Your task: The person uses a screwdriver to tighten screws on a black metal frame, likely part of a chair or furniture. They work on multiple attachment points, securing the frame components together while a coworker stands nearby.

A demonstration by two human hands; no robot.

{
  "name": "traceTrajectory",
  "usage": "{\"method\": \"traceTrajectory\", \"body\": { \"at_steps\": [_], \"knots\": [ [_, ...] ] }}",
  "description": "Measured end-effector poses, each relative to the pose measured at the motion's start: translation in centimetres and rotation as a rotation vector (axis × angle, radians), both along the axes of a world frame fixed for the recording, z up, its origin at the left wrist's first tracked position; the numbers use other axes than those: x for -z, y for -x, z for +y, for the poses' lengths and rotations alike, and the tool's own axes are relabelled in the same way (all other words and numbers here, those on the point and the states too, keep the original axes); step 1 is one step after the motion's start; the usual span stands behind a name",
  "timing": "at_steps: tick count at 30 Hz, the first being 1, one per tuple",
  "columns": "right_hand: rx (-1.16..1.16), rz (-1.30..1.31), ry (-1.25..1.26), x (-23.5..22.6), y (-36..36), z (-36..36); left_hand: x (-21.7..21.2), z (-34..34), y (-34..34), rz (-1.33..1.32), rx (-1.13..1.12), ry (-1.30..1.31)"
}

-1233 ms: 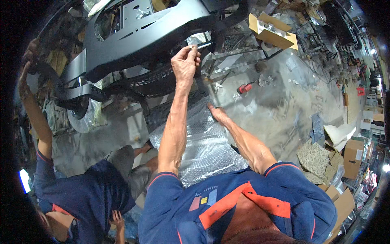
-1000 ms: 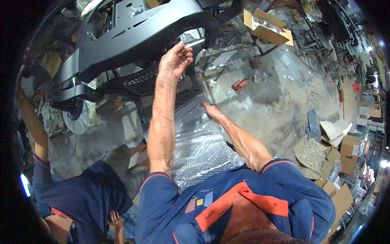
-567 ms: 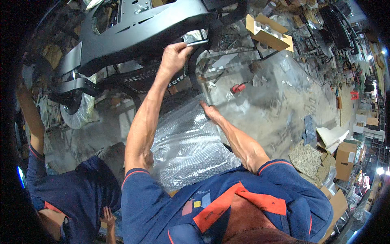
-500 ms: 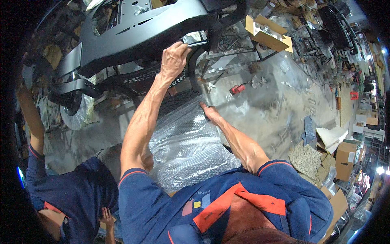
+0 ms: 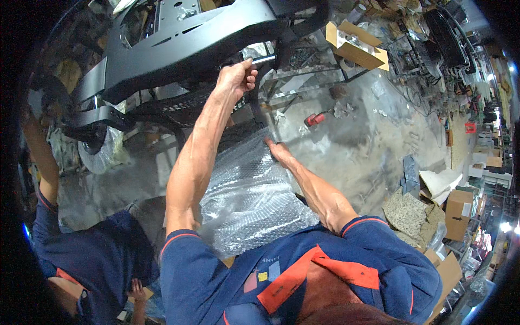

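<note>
At the underside of a large black bumper-like panel (image 5: 189,40), my left hand (image 5: 235,77) is raised with its fingers curled. Thumb and forefinger meet the near end of a shiny metal rod (image 5: 264,58), whose far end reaches the dark frame; its exact kind is unclear. My right hand (image 5: 278,152) grips the far right edge of a bubble-wrapped bundle (image 5: 254,184) in front of my body. The thumb shows on top, while the other fingers are mostly hidden. What lies inside the wrap cannot be made out.
A co-worker in a dark blue shirt (image 5: 103,260) is close on my left, one arm raised toward the panel. A red and black tool (image 5: 315,119) lies on the concrete floor (image 5: 374,146). An open cardboard box (image 5: 357,46) stands far right; cartons (image 5: 459,214) line the right side.
My left hand has turned at the rod, and its curled lower fingers now show. My right hand has stayed at the bubble wrap with barely any shift.
</note>
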State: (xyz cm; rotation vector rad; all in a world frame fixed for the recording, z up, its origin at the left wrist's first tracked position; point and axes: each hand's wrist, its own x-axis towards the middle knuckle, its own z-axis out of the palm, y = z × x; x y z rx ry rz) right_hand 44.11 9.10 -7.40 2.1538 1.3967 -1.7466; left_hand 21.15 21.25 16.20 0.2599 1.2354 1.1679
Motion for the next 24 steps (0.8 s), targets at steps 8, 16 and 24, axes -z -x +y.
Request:
{"method": "traceTrajectory", "body": {
  "at_steps": [8,16,24],
  "knots": [
    [-0.005,0.075,0.008,-0.5,0.0,-0.1,0.5,0.5,0.4,-0.3,0.027,0.117],
    [-0.033,0.046,0.019,-0.9,0.2,0.1,1.7,0.4,1.9,0.411,0.184,-0.345],
    [-0.03,0.035,-0.024,-0.4,0.1,-0.1,3.0,-1.3,-1.0,1.031,-0.132,-0.774]
  ]
}}
